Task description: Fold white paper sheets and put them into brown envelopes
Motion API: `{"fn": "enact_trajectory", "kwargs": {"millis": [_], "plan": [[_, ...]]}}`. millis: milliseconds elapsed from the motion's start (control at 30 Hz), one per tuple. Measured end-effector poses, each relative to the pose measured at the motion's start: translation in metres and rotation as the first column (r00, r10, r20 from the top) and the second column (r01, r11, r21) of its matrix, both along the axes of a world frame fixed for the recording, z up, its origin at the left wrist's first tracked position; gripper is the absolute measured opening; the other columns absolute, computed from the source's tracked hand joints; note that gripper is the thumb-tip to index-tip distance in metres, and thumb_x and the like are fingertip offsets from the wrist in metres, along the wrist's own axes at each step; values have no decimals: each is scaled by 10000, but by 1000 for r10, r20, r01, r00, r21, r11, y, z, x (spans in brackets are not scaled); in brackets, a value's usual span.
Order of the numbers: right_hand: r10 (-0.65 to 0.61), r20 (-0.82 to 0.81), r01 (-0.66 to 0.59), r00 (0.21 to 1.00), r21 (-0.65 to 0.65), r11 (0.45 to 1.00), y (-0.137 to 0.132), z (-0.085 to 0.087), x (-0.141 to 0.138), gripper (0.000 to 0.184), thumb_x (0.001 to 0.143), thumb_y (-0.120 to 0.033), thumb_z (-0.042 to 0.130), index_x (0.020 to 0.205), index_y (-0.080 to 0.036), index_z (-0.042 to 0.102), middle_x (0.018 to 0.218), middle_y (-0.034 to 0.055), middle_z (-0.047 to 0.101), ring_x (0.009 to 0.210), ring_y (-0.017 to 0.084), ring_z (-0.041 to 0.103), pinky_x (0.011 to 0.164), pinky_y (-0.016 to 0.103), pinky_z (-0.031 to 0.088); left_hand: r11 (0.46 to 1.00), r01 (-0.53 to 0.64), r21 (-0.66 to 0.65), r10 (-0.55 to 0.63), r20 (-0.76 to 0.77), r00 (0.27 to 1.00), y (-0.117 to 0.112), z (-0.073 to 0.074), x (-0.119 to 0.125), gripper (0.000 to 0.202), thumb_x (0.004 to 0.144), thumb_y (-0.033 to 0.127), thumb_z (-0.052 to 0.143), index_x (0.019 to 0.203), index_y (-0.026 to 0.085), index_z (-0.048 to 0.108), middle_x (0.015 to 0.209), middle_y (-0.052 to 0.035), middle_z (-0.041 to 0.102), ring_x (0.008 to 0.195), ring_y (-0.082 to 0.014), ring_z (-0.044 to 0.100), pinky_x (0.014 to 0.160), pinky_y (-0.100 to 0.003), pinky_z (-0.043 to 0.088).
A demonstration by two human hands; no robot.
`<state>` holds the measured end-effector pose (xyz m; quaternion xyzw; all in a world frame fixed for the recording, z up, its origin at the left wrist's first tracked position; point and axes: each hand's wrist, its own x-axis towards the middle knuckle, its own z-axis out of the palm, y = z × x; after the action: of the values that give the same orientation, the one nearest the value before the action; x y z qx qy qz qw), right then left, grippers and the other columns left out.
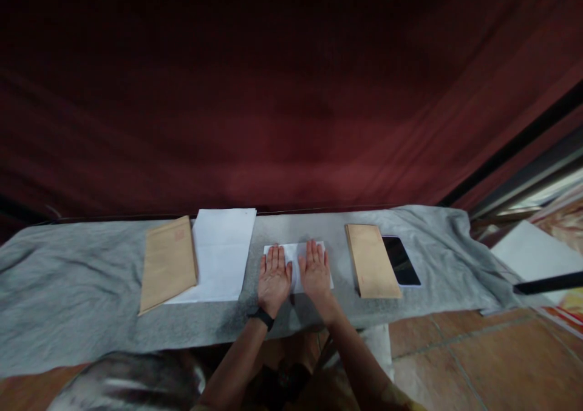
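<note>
1. The left hand (274, 279) lies flat, palm down, on the left part of a folded white paper (295, 254). Its fingers are stretched out and close to each other, and it grips nothing.
2. The right hand (315, 271) lies in the same way on the right part of the paper, flat and with straight fingers. The two hands are just beside each other, with a narrow strip of paper showing between them.
3. The folded white paper is in the middle of the counter (291, 314), on a grey cloth (82, 289) that covers the counter from end to end.
4. A black wristband (261, 318) is on the left wrist.
5. To the left of the hands lies a pile of white sheets (221, 253), and a brown envelope (167, 263) lies on its left edge and partly covers it.
6. To the right of the hands, a little apart from the paper, lies a second brown envelope pile (372, 259). A phone (401, 260) with a dark screen lies just beside it, on its right side.
7. Behind the counter hangs a dark red curtain (291, 125), and in front of the counter, at the right, a tiled floor (455, 350) is seen.
</note>
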<state>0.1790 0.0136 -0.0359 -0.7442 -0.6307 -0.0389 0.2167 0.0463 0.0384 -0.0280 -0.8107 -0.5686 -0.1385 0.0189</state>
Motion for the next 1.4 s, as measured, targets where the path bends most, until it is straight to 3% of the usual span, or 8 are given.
{"fn": "enact_trajectory", "kwargs": {"millis": [100,167,600,867,1067,1167,1300,1400], "plan": [[153,-49,-156,987,-76,985,8,5,-22,506,1061,-330,313,1506,-125,443,1571,130,413,1475,240,350,1214,453,243,1000,16,-20,-17,-27,999,1,-1,-2,555,991,218,318,1527,96,393,1611,-158,332,1522,-282,244,1227,-503,233],[179,-55,-183,982,-83,980,10,5,-28,497,1063,-339,314,1485,-134,477,1559,112,436,1464,229,371,1221,436,231,999,22,-33,-23,-37,999,1,-1,-3,566,978,178,312,1537,114,379,1619,-145,322,1528,-271,229,1228,-498,229],[46,88,-54,995,84,995,-11,-12,20,593,1068,-396,315,1538,-35,345,1534,223,434,1441,300,398,1171,490,303,1000,-12,-14,12,34,999,1,0,-1,585,995,288,324,1517,31,381,1581,-188,378,1513,-275,271,1233,-481,236],[14,128,-21,992,50,999,-33,-12,45,596,1070,-409,316,1530,-31,357,1524,235,449,1431,307,406,1157,499,321,997,-66,37,61,122,991,-8,-2,-9,607,1008,344,316,1528,35,357,1565,-204,401,1496,-288,311,1220,-488,270],[1,131,-8,991,58,998,-39,-10,48,586,1064,-396,325,1524,-35,372,1518,239,455,1416,311,425,1155,509,317,995,-77,64,65,165,984,-23,0,-22,622,1016,376,312,1517,10,365,1560,-239,387,1482,-329,332,1201,-535,297],[-3,133,-5,991,63,998,-39,-10,46,578,1061,-375,319,1530,-40,362,1525,237,447,1418,313,421,1156,515,306,994,-77,71,65,160,985,-34,3,-13,609,1017,354,323,1510,0,371,1555,-245,393,1490,-330,314,1209,-543,279],[1,144,-7,990,36,999,-40,-10,46,572,1060,-368,320,1520,-32,373,1543,231,425,1437,312,389,1163,506,291,993,111,31,-113,115,987,-48,5,19,566,1020,302,313,1529,59,360,1575,-169,400,1506,-266,291,1220,-489,291],[10,155,-15,988,28,1000,-40,-9,46,569,1060,-354,334,1510,-9,377,1544,239,419,1450,305,367,1171,497,280,987,159,14,-160,97,982,-49,2,35,561,1021,328,321,1516,73,387,1571,-154,413,1500,-261,307,1216,-486,299]]}}
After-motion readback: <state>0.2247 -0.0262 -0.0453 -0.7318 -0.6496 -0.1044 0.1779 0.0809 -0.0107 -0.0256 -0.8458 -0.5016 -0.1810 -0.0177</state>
